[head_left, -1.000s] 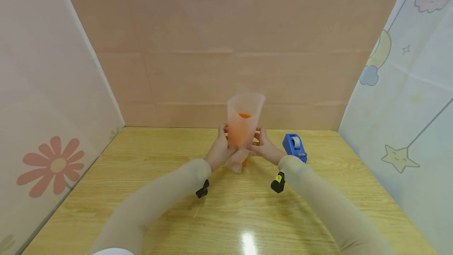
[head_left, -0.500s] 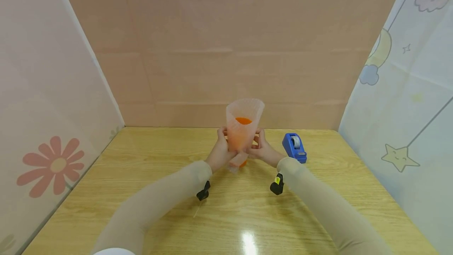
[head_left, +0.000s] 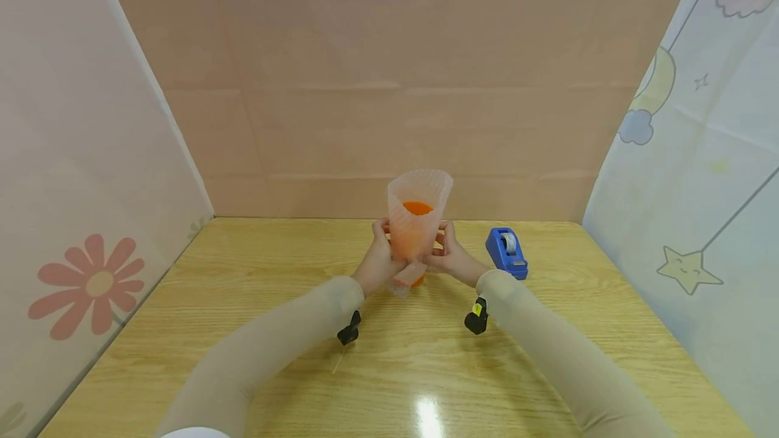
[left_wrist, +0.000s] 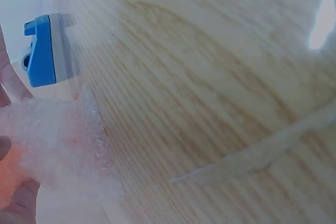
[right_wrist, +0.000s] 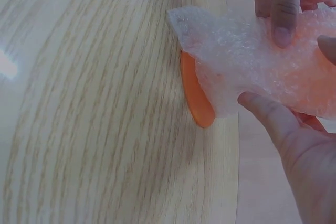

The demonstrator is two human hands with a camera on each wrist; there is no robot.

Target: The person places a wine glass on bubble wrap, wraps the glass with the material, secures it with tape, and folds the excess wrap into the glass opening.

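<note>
A sheet of clear bubble wrap (head_left: 421, 184) is wrapped like a sleeve around an upright orange object, whose round orange top (head_left: 417, 208) shows inside it. In the right wrist view, its curved orange base (right_wrist: 197, 95) juts out below the bubble wrap (right_wrist: 236, 59). The object's kind cannot be told. My left hand (head_left: 377, 261) grips the wrapped thing from the left, thumb on the near side. From the right, my right hand (head_left: 455, 259) holds it the same way. The wrap's lower edge (left_wrist: 94, 145) flares loosely in the left wrist view. The middle of the object is veiled by the wrap.
A blue tape dispenser (head_left: 507, 253) with a roll of clear tape stands right of my right hand. The wooden table (head_left: 292, 377) ends at a beige back wall (head_left: 389, 86). Patterned side walls (head_left: 91, 154) rise left and right.
The wrapped object has dropped slightly and its orange top shows more than a second ago. In the last half second almost nothing has moved. Both hands have kept their hold.
</note>
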